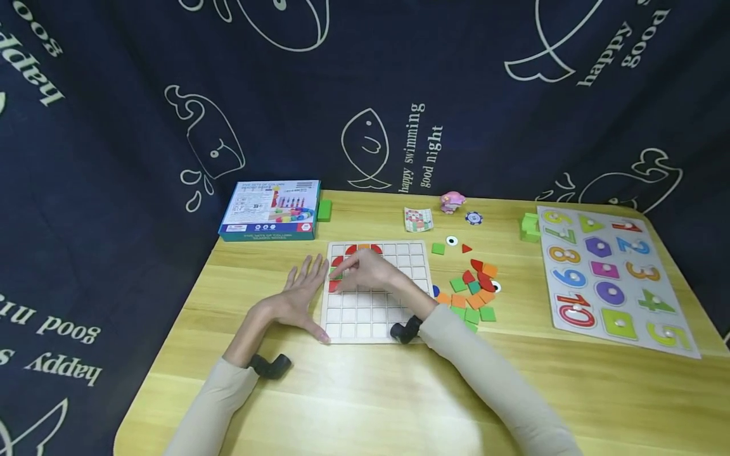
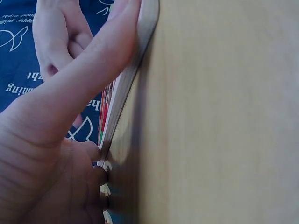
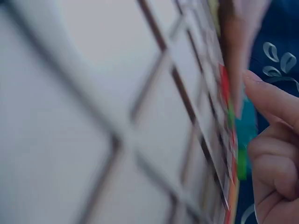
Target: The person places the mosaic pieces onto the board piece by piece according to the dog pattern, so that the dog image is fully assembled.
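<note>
A white grid board (image 1: 365,315) lies on the table. Red tiles (image 1: 376,249), an orange tile (image 1: 364,247) and a green tile (image 1: 336,273) fill cells along its top and left edges. My right hand (image 1: 367,269) reaches over the board's upper left, index finger stretched toward a red tile (image 1: 333,286) in the left column. Its other fingers (image 3: 275,170) are curled, and no piece shows in them; whether the fingertip touches the tile is unclear. Along the board's left edge my left hand (image 1: 296,301) is spread, its thumb (image 2: 88,70) against the near left corner.
Loose tiles (image 1: 472,315) and eye discs (image 1: 452,240) lie right of the board. Behind are a blue box (image 1: 270,212), a pattern card (image 1: 419,220), a pink figurine (image 1: 452,202) and a round token (image 1: 474,218). A number puzzle board (image 1: 618,278) stands at far right.
</note>
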`<act>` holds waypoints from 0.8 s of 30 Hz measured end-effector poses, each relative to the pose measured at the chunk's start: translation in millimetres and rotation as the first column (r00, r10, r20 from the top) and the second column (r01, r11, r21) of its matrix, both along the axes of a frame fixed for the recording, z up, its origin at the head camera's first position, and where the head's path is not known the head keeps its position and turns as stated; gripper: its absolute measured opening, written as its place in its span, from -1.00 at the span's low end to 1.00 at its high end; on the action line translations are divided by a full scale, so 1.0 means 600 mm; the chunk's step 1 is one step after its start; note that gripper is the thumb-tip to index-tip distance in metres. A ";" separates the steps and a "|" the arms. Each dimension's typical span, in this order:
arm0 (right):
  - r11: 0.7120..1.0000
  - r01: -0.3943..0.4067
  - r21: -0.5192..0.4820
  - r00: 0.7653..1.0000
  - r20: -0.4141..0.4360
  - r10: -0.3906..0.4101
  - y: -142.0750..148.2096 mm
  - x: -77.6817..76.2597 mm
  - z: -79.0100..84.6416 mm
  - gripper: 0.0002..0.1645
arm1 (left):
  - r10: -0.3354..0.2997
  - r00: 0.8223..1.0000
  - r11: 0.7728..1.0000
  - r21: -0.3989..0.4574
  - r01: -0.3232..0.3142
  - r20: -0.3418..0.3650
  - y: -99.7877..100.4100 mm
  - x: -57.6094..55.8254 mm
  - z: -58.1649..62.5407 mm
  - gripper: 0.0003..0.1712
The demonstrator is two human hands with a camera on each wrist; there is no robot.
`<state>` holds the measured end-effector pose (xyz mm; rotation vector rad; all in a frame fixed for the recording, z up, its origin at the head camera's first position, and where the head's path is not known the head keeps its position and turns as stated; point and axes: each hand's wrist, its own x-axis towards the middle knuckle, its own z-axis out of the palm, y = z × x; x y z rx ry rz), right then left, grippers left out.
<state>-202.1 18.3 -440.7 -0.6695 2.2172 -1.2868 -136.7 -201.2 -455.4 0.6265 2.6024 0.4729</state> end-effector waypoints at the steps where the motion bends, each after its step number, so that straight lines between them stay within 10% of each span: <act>1: 1.000 0.008 -0.012 1.000 0.004 -0.008 0.017 -0.002 0.005 -0.67 | -0.002 1.000 1.000 0.002 0.002 -0.002 0.001 0.000 -0.001 0.81; 6: 0.986 0.168 0.011 0.985 -0.029 -0.168 0.135 -0.011 0.036 -0.65 | -0.001 1.000 1.000 0.004 0.001 -0.011 0.004 0.001 0.000 0.83; 13: 0.894 0.423 0.145 0.904 -0.008 -0.427 0.295 -0.043 0.034 -0.55 | 0.016 1.000 1.000 0.013 -0.016 -0.012 -0.001 0.005 0.003 0.82; 24: 0.766 0.567 0.303 0.816 -0.082 -0.572 0.326 -0.091 -0.002 -0.56 | 0.023 1.000 0.999 0.022 -0.023 -0.004 0.000 0.002 -0.004 0.82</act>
